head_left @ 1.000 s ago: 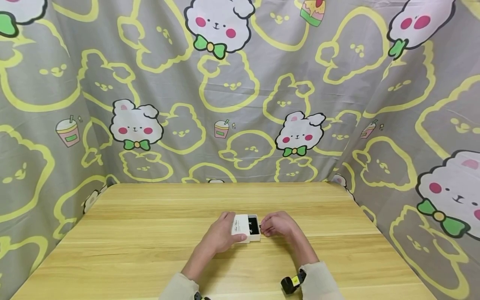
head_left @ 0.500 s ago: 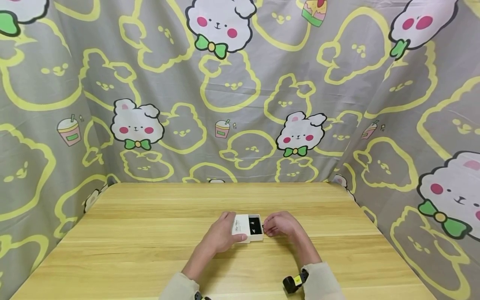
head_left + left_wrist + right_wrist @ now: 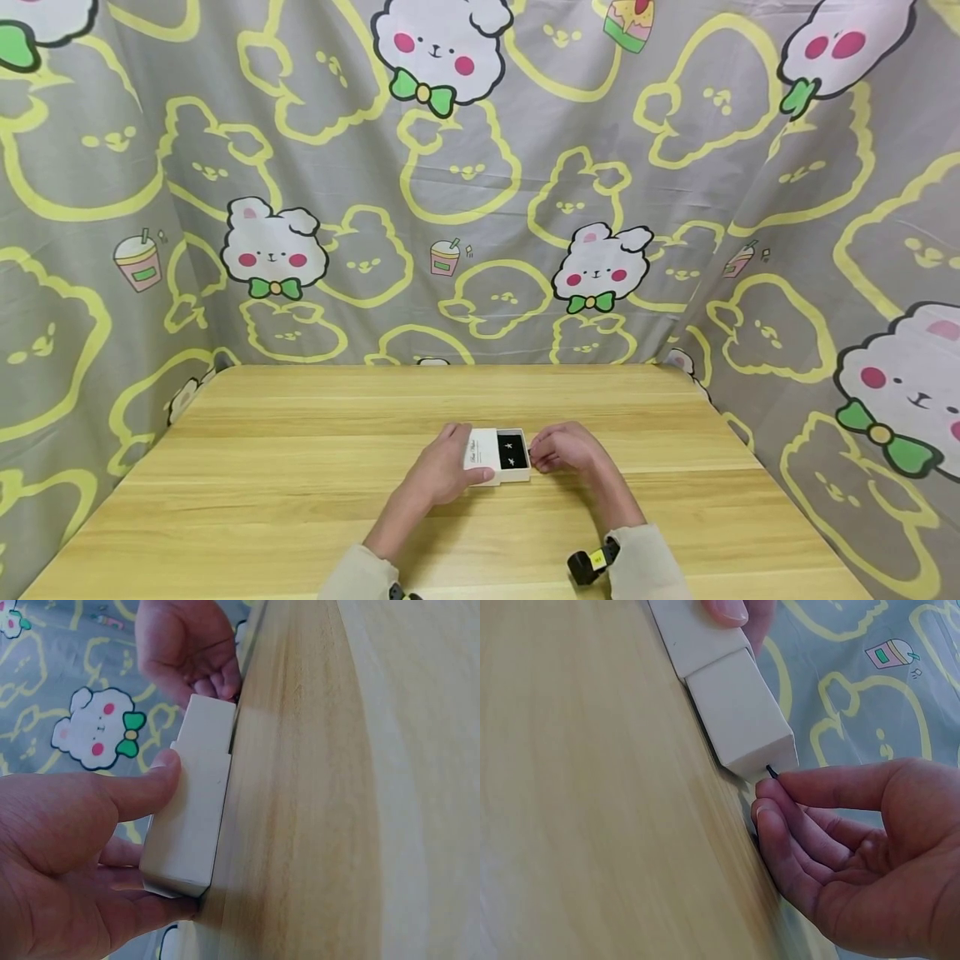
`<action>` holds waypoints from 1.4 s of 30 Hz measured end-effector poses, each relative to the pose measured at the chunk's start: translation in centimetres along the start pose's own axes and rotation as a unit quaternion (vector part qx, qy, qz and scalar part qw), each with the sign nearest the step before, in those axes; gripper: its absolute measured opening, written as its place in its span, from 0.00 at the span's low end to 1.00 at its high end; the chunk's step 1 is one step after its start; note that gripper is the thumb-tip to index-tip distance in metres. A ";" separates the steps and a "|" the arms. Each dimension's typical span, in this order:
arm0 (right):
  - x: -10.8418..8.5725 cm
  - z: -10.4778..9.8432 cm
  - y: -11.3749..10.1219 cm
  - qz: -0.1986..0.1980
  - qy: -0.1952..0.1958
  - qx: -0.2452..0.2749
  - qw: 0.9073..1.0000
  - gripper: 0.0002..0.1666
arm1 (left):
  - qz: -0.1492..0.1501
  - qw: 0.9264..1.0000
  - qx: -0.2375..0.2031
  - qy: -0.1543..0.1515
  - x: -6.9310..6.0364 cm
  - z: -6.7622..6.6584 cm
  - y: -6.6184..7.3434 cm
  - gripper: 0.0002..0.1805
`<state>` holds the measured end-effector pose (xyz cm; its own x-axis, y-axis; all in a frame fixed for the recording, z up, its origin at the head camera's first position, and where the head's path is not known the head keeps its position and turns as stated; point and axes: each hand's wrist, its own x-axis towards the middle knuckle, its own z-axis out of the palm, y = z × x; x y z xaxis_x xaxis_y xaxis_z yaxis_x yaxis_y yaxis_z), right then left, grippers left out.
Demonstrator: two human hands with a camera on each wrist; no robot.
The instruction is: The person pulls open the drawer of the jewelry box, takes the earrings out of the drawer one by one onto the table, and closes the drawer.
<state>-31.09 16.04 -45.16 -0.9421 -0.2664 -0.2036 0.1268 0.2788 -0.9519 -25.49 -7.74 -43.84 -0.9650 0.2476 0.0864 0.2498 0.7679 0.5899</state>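
Lying nearest: two beige cuffs (image 3: pixel 648 562), the right one with a black wrist camera (image 3: pixel 587 567), yellow-labelled. Left hand (image 3: pixel 441 472): thumb on the near side of a white box cover (image 3: pixel 482 451), other fingers wrapped round its left part. Right hand (image 3: pixel 566 448): fingertips pinching a short black pull tab (image 3: pixel 772 772) at the right end of a white drawer (image 3: pixel 515 477). Drawer: projects partly rightward; its black pad (image 3: pixel 521 452) bears two small silvery ornaments (image 3: pixel 508 445). Box: rests mid-way across the wood-grain tabletop (image 3: pixel 300 467). Farthest: grey curtain (image 3: pixel 495 242), rabbit-printed.
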 end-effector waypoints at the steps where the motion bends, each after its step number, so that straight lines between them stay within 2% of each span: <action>1: 0.0 0.0 0.0 0.000 -0.001 0.000 1.000 0.10 | 0.000 1.000 0.001 0.000 0.0 0.0 0.0 0.47; 11: -0.1 -0.3 -0.1 -0.001 -0.006 -0.010 1.000 0.09 | -0.006 1.000 -0.003 -0.002 0.0 0.0 0.0 0.48; 23: 0.1 -0.8 0.1 -0.005 -0.036 -0.017 0.999 0.10 | 0.001 1.000 0.000 -0.001 0.0 0.0 0.0 0.47; 42: 0.1 -1.0 0.2 -0.005 -0.051 -0.011 0.999 0.10 | 0.010 1.000 0.005 0.005 0.1 0.0 -0.2 0.47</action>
<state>-31.43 16.97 -45.16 -0.9063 -0.3622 -0.2179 0.1100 0.2954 -0.9490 -25.59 -7.84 -43.94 -0.9607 0.2562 0.1064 0.2694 0.7693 0.5794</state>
